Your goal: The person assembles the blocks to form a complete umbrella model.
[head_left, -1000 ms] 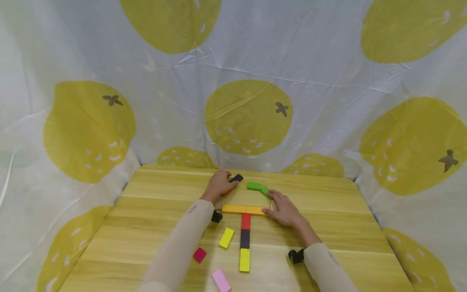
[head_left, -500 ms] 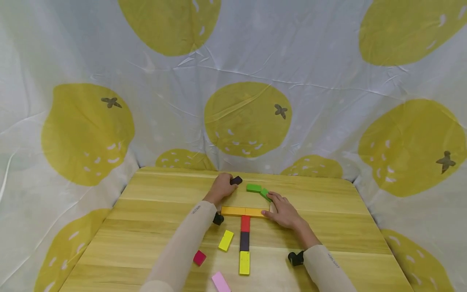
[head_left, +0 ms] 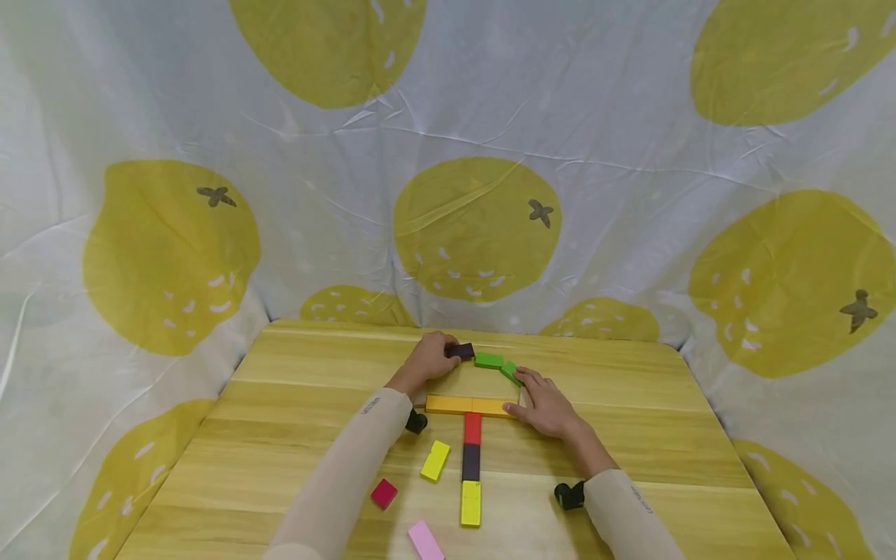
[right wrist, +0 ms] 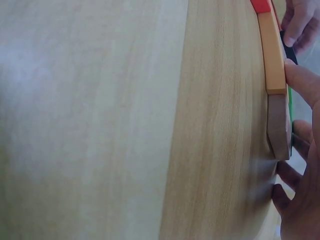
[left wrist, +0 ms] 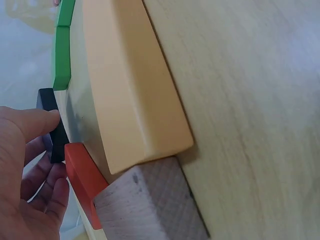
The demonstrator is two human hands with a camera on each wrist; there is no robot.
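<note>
My left hand (head_left: 428, 358) pinches a black block (head_left: 462, 351) between thumb and fingers at the back of the table, its right end by a green block (head_left: 488, 360). In the left wrist view, the black block's near end meets a red block (left wrist: 82, 175). A second green block (head_left: 511, 372) continues the curve to the right. My right hand (head_left: 549, 404) rests with spread fingers, fingertips at that green block and thumb at the right orange block (head_left: 491, 406). A brown wooden block (right wrist: 278, 125) lies under this hand; another brown block (left wrist: 150, 200) adjoins the left orange block (left wrist: 135, 85).
Below the orange row runs a column of red (head_left: 472, 428), dark (head_left: 471, 462) and yellow (head_left: 471, 504) blocks. Loose yellow (head_left: 435, 461), crimson (head_left: 383, 494) and pink (head_left: 425, 540) blocks lie left of it. A lemon-print cloth (head_left: 476, 225) hangs behind the table.
My left hand has shifted slightly right and turned the black block from a slant to nearly level, bringing it beside the green one. My right hand has stayed in place.
</note>
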